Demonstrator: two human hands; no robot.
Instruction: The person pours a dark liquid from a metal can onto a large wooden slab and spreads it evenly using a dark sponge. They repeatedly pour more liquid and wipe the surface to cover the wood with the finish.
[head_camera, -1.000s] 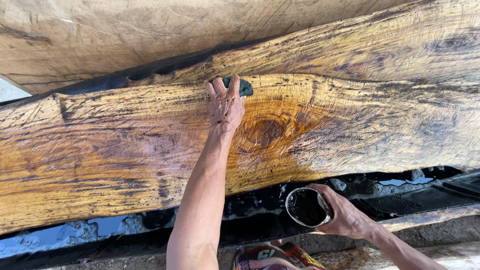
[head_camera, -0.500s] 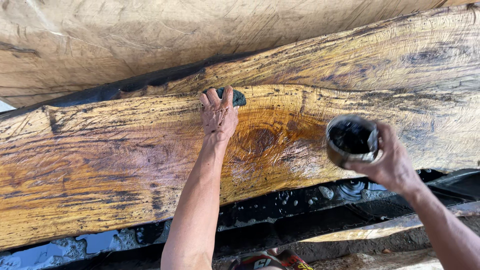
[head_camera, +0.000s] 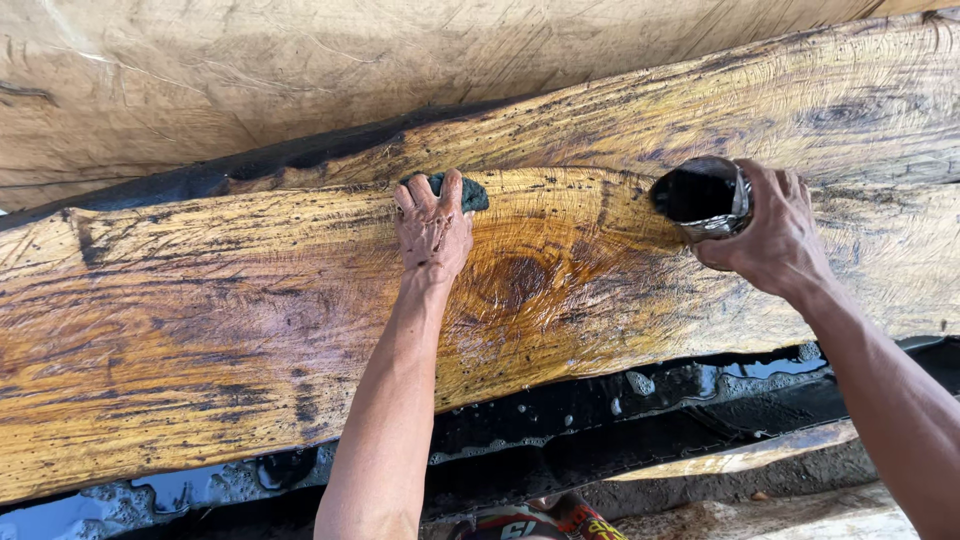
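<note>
My left hand (head_camera: 433, 228) presses a dark rag or sponge (head_camera: 466, 191) flat against the upper edge of a wide, wet, yellow-brown wood slab (head_camera: 200, 330). The rag shows only past my fingertips. My right hand (head_camera: 775, 238) grips a small shiny metal can (head_camera: 702, 197) full of black liquid, tilted to the left with its mouth over the slab, to the right of my left hand. A dark round knot (head_camera: 515, 280) lies in the slab just below and between both hands.
A second stained slab (head_camera: 700, 95) lies above the first, and a pale dry one (head_camera: 300, 70) lies behind it. Black plastic sheeting (head_camera: 620, 410) with pooled liquid runs under the slab's near edge. Rough pale wood (head_camera: 760, 510) lies at the bottom right.
My right hand has lifted the can from below the slab's near edge up over the slab and tilted it left. My left hand has stayed pressed on the rag at the same spot.
</note>
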